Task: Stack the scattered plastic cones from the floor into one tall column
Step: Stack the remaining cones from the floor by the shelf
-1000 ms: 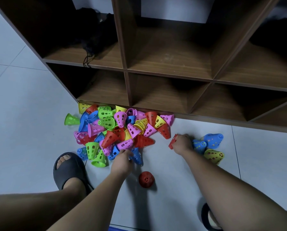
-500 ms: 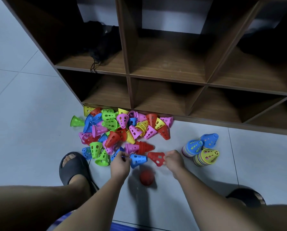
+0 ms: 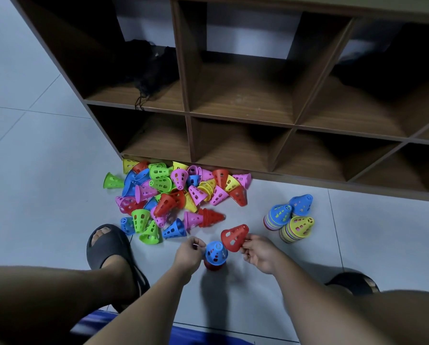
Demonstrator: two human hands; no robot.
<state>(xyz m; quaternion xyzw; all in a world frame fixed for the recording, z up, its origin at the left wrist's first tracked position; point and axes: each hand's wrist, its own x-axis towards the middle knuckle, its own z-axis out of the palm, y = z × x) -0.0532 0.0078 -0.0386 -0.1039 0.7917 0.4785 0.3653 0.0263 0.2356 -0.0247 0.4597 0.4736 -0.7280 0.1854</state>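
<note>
Plainly, the right hand's fingertips pinch the edge of a red cone, holding it tilted in the air just right of a blue cone. The left hand's fingertips are drawn close together at the blue cone's left rim and seem to pinch it. That blue cone sits over a dark red one standing on the floor, near the person, between both hands. These cones look light, thin and stiff, with holes in smooth walls. A two-finger hold at the wide rim should do, though a squeeze may flex them. Farther out, the loose pile lies to the far left against the shelf, and three short stacks stand to the right.
</note>
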